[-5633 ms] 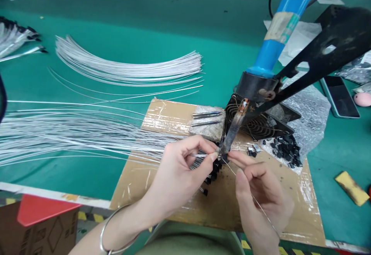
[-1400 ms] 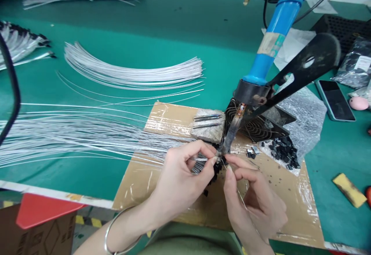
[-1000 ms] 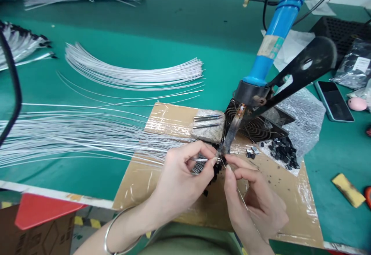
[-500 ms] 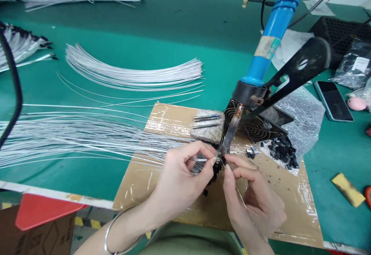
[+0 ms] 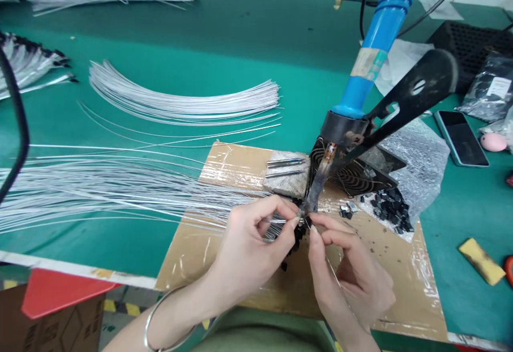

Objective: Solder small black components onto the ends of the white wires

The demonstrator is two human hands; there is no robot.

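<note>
My left hand (image 5: 256, 240) is closed in a pinch on a thin silvery-white wire (image 5: 276, 220), its end right under the tip of the blue-handled soldering iron (image 5: 318, 186). My right hand (image 5: 350, 266) pinches a thin strand of solder wire (image 5: 332, 272), which runs back across the palm towards the wrist. At its fingertips is a small black piece (image 5: 308, 222), close to the iron tip. Whether the right fingers grip that piece too, I cannot tell. The fingertips of both hands nearly meet, partly hiding the joint. More wires with black ends (image 5: 295, 240) lie beneath the left hand.
Loose wires (image 5: 120, 186) spread leftward from the cardboard sheet (image 5: 192, 256). Behind them lies a wire bundle (image 5: 184, 101). A black stand (image 5: 417, 90) holds the iron above a small fan (image 5: 360, 178). Black pieces (image 5: 393, 210), a phone (image 5: 463, 138) and a yellow sponge (image 5: 481, 261) are on the right.
Almost nothing differs. Both hands keep their pinch under the iron tip, and the view has shifted very slightly.
</note>
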